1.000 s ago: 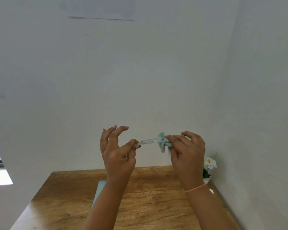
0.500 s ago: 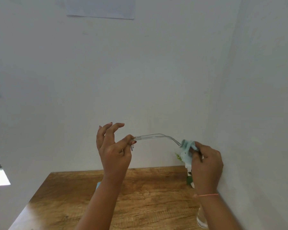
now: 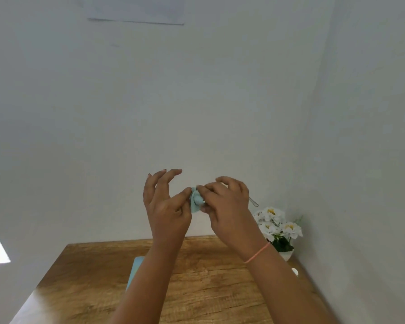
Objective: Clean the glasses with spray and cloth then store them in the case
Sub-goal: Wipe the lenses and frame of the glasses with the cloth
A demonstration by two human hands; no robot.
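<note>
Both hands are raised in front of the white wall, above the wooden table [image 3: 197, 288]. My left hand [image 3: 166, 206] pinches the clear-framed glasses between thumb and forefinger, its other fingers spread upward. My right hand [image 3: 227, 206] pinches a bunched light-blue cloth [image 3: 195, 200] around the glasses' temple arm, right beside the left thumb. Only the curved tip of the clear temple arm [image 3: 253, 202] shows, sticking out past the right hand. The lenses are hidden behind the hands.
A light-blue flat object [image 3: 134, 270] lies on the table, mostly hidden by my left forearm. A white pot of white flowers [image 3: 278, 228] stands in the back right corner. A small white object [image 3: 295, 271] sits near the right wall.
My right hand has slid the cloth leftward along the temple arm, from its curved tip back to the left hand's fingers. The left hand has stayed almost still.
</note>
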